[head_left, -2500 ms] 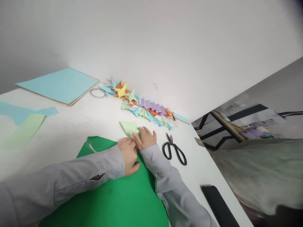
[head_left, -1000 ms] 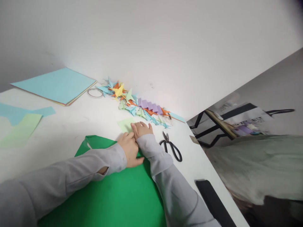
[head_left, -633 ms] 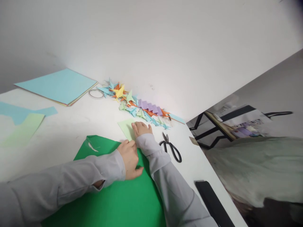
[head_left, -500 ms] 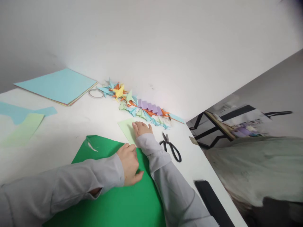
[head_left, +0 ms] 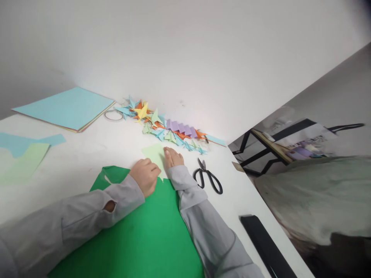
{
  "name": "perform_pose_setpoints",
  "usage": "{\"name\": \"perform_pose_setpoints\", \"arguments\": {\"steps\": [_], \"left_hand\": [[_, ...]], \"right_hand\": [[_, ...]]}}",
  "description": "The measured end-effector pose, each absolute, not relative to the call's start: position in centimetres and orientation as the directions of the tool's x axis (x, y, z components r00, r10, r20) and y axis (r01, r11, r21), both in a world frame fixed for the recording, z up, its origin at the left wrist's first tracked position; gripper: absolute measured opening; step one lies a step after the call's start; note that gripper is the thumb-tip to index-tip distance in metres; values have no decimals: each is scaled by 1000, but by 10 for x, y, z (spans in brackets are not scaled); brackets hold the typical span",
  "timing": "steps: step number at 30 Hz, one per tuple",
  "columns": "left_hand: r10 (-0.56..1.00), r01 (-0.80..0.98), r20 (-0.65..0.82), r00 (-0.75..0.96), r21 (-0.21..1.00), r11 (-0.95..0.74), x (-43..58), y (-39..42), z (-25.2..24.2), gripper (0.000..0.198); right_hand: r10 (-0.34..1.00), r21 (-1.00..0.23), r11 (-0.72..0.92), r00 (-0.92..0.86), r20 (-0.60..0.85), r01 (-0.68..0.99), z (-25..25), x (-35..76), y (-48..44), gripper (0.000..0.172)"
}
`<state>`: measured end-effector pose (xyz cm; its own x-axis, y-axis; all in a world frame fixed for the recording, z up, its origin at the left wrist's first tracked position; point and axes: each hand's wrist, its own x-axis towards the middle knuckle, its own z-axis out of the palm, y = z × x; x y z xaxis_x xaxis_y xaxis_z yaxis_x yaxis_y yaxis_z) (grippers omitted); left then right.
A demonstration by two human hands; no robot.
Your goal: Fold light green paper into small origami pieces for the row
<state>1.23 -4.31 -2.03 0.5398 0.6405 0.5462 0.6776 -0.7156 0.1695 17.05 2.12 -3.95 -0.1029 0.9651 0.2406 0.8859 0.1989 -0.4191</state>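
Observation:
A small pale green paper (head_left: 152,151) lies on the white table, overlapping the far end of a large green sheet (head_left: 139,239). My left hand (head_left: 145,177) is curled at the near part of this paper, its fingertips pressed together there. Against the right edge of the same paper rests my right hand (head_left: 174,157), thumb and fingers close together on it; part of the grip is hidden. Just right of my right sleeve lie black-handled scissors (head_left: 207,175), blades partly apart and pointing away from me.
A strip of folded paper figures (head_left: 156,119) runs along the wall. At the far left sit a stack of coloured paper (head_left: 65,108), a thin ring (head_left: 113,115), and blue (head_left: 17,143) and green (head_left: 27,162) scraps. A long black object (head_left: 265,243) lies near the right table edge.
My left hand has moved up and left along the pale green paper, and its thumb has drawn in. My right hand stays at the paper's right edge. The view has shifted slightly.

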Motion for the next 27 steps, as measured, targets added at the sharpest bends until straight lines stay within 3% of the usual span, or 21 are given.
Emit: {"name": "perform_pose_setpoints", "arguments": {"steps": [7, 13, 16, 20, 24, 27], "left_hand": [[292, 386, 547, 785, -63, -920, 9, -4, -21, 21], [242, 372, 526, 815, -156, -915, 11, 1, -24, 24], [257, 418, 575, 777, -165, -894, 5, 1, -23, 22], [283, 517, 731, 621, -111, -849, -2, 1, -19, 19], [258, 522, 820, 511, -58, -851, -2, -1, -15, 19], [235, 468, 842, 486, -24, -884, 0, -5, -13, 20]], "right_hand": [[964, -441, 226, -132, 233, 869, -35, 172, 21, 38], [952, -462, 248, -127, 277, 852, -36, 173, 23, 39], [898, -472, 314, -97, 429, 824, -35, 178, 22, 36], [728, -422, 413, -15, 685, 807, -38, 182, 9, 28], [715, -380, 544, -178, 676, 748, -45, 179, -3, 33], [665, -278, 609, -287, 689, 743, -46, 177, -5, 32]]}}
